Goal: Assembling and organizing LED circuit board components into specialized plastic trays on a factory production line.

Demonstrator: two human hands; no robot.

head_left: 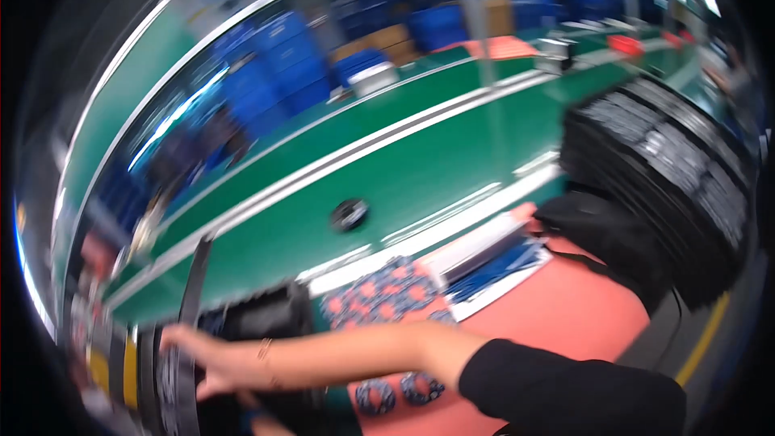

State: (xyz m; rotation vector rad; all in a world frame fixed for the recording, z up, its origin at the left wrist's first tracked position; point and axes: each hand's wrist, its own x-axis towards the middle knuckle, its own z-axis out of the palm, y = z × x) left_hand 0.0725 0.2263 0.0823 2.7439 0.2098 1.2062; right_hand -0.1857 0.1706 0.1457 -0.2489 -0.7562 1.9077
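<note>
Two speckled dark-blue rings (365, 405) lie side by side on the coral-pink mat (577, 299), just below the outstretched right forearm, and the action is over at the left! There the right hand (198, 358) is at the edge of an upright black tray-like piece (168, 391), fingers reaching forward; blur hides whether they pinch that edge or merely press on it. The left hand can't be made out: only a slip of bare left forearm (273, 426) shows at the bottom edge, so no call on its grip.

How far along? The handling of that black piece looks mid-course: it stands on edge in the lower left corner, not laid flat. The two rings sit clear of the right hand, and nothing about them reads as finished.

Now the count! One black piece at the hand, though several may be layered there; one open dark plastic box (270, 313) beyond the wrist; two loose rings; one cluster of similar speckled rings (383, 289), several of them, too smeared to number; one round black ring (339, 216) alone on the green belt (436, 173); and, out right, one tall stack of black plastic trays (646, 186), its layers beyond counting.
</note>
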